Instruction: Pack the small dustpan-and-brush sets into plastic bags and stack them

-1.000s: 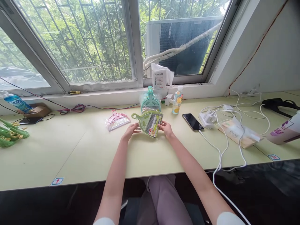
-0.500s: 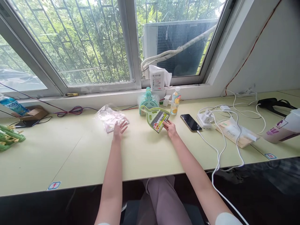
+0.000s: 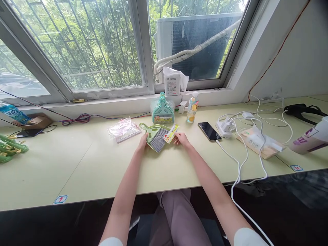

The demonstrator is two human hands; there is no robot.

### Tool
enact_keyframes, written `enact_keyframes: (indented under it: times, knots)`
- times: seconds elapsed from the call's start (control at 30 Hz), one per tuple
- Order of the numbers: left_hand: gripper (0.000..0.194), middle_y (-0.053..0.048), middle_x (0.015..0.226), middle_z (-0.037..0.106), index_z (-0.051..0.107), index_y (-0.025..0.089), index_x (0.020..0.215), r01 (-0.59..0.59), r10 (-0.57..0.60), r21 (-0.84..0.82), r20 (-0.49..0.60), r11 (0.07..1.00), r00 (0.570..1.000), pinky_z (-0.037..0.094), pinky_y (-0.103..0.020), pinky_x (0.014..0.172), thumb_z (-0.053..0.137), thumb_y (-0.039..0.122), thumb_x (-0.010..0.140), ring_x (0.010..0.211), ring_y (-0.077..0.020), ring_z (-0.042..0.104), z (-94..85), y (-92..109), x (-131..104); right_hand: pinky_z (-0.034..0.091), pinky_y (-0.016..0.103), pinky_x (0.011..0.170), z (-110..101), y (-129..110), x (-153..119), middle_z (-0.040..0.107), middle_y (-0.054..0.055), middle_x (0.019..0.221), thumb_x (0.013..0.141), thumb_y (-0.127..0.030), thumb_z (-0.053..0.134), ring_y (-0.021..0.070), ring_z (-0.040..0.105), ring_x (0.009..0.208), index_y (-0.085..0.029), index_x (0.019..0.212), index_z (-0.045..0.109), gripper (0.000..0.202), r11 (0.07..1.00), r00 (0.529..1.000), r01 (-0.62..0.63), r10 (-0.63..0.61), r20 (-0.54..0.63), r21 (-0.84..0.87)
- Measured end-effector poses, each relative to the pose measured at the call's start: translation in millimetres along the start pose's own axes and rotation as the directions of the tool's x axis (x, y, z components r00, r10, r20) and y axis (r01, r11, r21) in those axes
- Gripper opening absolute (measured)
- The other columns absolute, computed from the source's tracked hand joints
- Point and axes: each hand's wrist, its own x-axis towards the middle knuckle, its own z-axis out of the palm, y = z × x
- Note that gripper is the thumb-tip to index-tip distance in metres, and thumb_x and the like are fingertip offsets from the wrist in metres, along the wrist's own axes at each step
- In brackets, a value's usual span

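A small green dustpan-and-brush set (image 3: 153,134) with grey bristles is tilted above the table, its handle toward the upper left. My left hand (image 3: 144,140) grips its left edge. Between the fingers of my right hand (image 3: 180,138) is a yellow-green printed label card (image 3: 171,133), angled away from the bristles at the set's right side; whether it still touches the set I cannot tell. Left of my left hand lies a stack of clear plastic bags (image 3: 124,130). Behind the set stand several teal dustpan sets (image 3: 163,110) in clear wrapping.
A juice bottle (image 3: 192,107), a phone (image 3: 209,131), a white charger block (image 3: 226,127) with loose cables and a tissue pack (image 3: 259,141) lie to the right. A lidded cup (image 3: 310,136) is at far right. Bundled wires (image 3: 82,119) run along the window sill.
My left hand has moved right from beside the plastic bags and taken hold of the dustpan set. The set has shifted left, and my right hand now has the label card away from the bristles.
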Motion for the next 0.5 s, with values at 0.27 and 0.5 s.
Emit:
enact_keyframes:
  times: [0.27,0.5]
  knots:
    - [0.048,-0.01,0.098,0.072,0.067,0.013,0.103,0.03,-0.039,0.045,0.198,0.999,0.979,0.049,-0.036,0.086,0.055,0.055,0.083,0.093,-0.0269,0.066,9.3,4,-11,0.034,0.024,0.041,-13,-6,0,0.055,0.003,0.044,0.088,-0.07,0.03,0.0102,0.044,0.035,-0.018,0.052,0.057,0.069,0.983,0.947,0.115,-0.152,-0.282,-0.144]
    - [0.052,-0.01,0.097,0.071,0.067,0.01,0.1,-0.046,-0.009,0.166,0.313,0.985,0.95,0.045,-0.036,0.085,0.06,0.057,0.077,0.09,-0.026,0.064,20.9,3,-18,0.037,0.027,0.068,24,-10,-39,0.068,0.009,0.089,0.101,-0.04,0.023,0.0186,0.06,0.081,-0.018,0.089,0.067,0.05,0.455,0.715,0.362,-0.695,-0.07,-0.814]
